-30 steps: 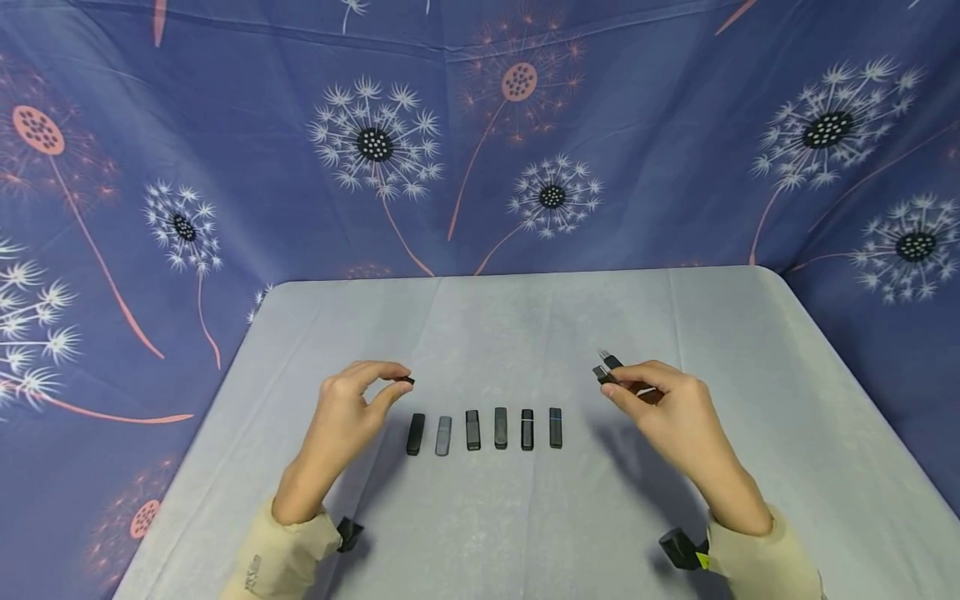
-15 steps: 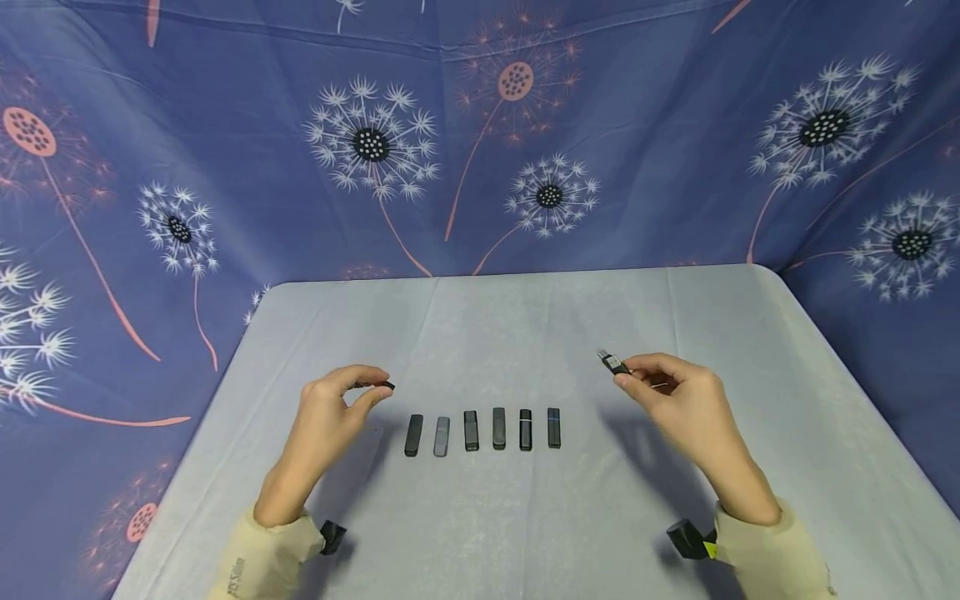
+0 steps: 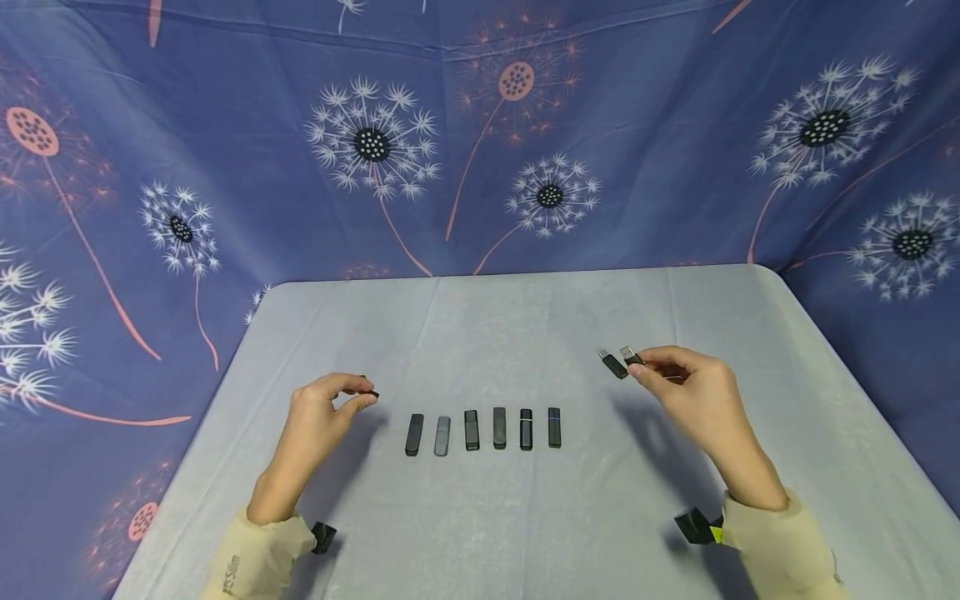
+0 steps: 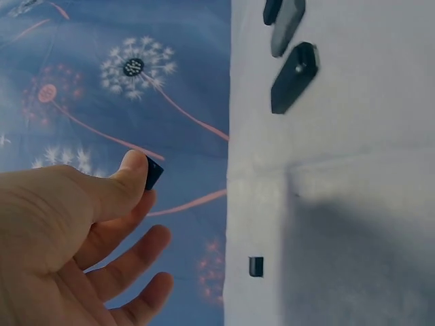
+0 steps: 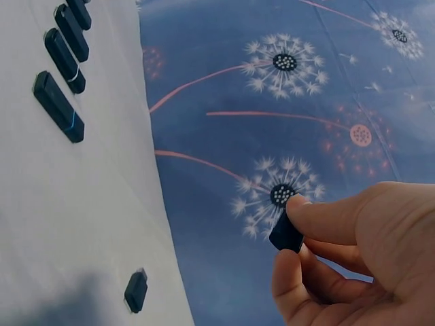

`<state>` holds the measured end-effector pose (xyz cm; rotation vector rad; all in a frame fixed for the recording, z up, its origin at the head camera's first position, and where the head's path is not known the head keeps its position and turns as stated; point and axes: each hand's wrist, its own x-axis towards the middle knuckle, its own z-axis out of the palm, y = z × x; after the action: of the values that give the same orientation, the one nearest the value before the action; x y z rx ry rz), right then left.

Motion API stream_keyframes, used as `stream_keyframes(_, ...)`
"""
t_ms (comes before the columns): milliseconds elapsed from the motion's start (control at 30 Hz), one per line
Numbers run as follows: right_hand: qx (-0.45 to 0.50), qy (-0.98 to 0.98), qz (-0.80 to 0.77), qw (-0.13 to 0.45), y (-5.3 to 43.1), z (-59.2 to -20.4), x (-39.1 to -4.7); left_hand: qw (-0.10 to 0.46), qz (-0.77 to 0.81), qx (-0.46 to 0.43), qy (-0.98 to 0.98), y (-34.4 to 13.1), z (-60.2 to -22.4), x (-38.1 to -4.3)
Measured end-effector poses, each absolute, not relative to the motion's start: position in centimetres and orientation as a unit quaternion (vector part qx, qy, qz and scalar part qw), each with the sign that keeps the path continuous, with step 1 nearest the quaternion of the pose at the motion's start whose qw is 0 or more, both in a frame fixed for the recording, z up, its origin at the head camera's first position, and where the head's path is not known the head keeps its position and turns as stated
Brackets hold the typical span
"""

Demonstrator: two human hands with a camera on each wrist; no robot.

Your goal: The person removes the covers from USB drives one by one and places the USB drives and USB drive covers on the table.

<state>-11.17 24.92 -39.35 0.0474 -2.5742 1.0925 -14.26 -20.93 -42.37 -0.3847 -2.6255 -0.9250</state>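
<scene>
My left hand (image 3: 318, 421) pinches a small black cap (image 4: 154, 173) between thumb and forefinger, its other fingers loosely bent. Below that hand, another small black cap (image 4: 255, 266) lies on the table. With thumb and fingers my right hand (image 3: 686, 396) holds a black USB stick (image 3: 632, 356), metal plug showing. In the right wrist view, only the dark body of the held stick (image 5: 287, 231) shows. A second USB stick (image 3: 613, 364) lies uncapped on the table, just left of the held one and apart from the fingers.
Several capped USB sticks (image 3: 499, 427) lie in a row between the hands, mostly black, one greyer (image 3: 442, 436). A pale cloth covers the table (image 3: 480, 517). Behind it hangs a blue dandelion-patterned curtain (image 3: 450, 125).
My left hand has moved left and slightly nearer with the cap. My right hand has shifted right with its USB stick, which now shows apart from the one on the table.
</scene>
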Motion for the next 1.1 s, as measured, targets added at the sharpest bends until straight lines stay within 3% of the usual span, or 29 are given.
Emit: stream_keyframes(1100,-0.028,-0.93,0.358,0.081,27.8,-42.5,-15.5,0.102,-0.282,-0.09,-0.95,-25.0,-46.4,-14.9)
